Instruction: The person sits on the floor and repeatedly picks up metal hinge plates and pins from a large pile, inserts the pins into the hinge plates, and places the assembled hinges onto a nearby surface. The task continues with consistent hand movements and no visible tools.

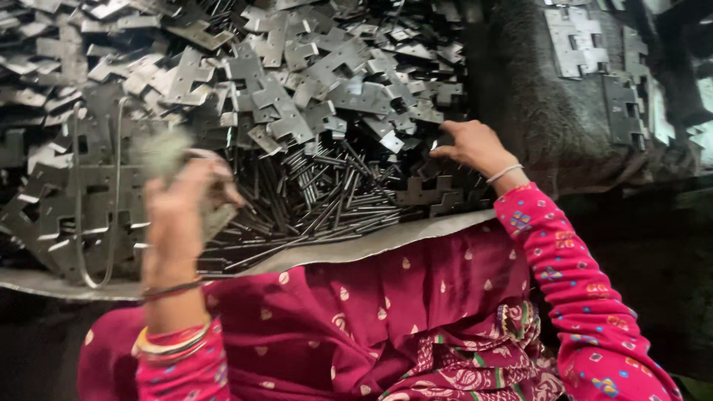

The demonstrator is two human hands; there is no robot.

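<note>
Left hand: the left hand point(182, 204) is lifting above the near edge of the worktop, blurred by motion; the fingers seem to be curling round something pale and fuzzy, but I cannot tell what it is or how firmly it is being held.
Right hand: the right hand point(471, 145) is reaching out to the far right of the pins, fingers bent and pinching at the edge of a dark hinge plate point(427, 194); whether the plate is already gripped is unclear.
Pins: a loose heap of thin metal pins point(327, 200) is lying between the two hands, fanning toward the person.
Plates: a big pile of flat hinge plates point(297, 82) is filling the back and left of the worktop point(356, 249), well beyond the hands.
Wire loop: a bent wire loop point(96, 215) is resting on the plates at the left.
Side stack: a few more plates point(575, 37) are sitting on a dark cloth-covered mound at the right.
Progress: judging by the heaps, most of the plates and pins are lying loose and unjoined; no row of assembled hinges is showing, so the bulk of the work seems to be ahead.
</note>
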